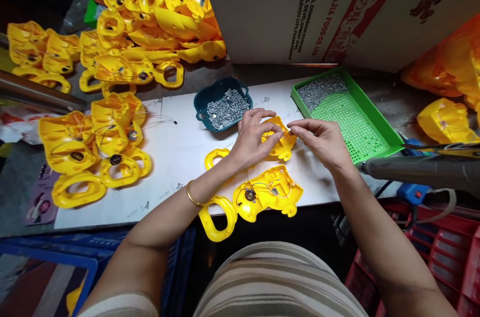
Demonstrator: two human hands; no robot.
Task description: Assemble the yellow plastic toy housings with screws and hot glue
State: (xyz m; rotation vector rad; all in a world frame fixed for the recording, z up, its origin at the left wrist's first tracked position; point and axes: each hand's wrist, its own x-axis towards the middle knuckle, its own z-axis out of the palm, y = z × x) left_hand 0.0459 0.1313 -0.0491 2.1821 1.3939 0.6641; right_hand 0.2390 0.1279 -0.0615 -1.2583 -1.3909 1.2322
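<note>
Head view shows two bare hands meeting over a small yellow plastic shell, glossy and hollow, with a lobed lower edge, above a smooth white board; the left hand, a polished gold-toned bangle on its wrist, reaches across with thumb and forefinger bent close together over the shell's cavity, the other fingers arched loosely; the right hand brings thumb and forefinger nearly tip to tip at the shell's upper right edge; whether either pair grips a fine wire or only the plastic, I cannot tell.

Just below lies an open yellow half, its hollow ribbed and studded with small posts, carrying a dark round disc and thin looping wires; a thick, rounded oval ring adjoins its left end. Behind the hands stand a dark teal basin of small, shiny metal pieces and a green tray, rectangular, its floor finely perforated, a grainy grey heap in one corner; glossy yellow shells are piled on the left.
</note>
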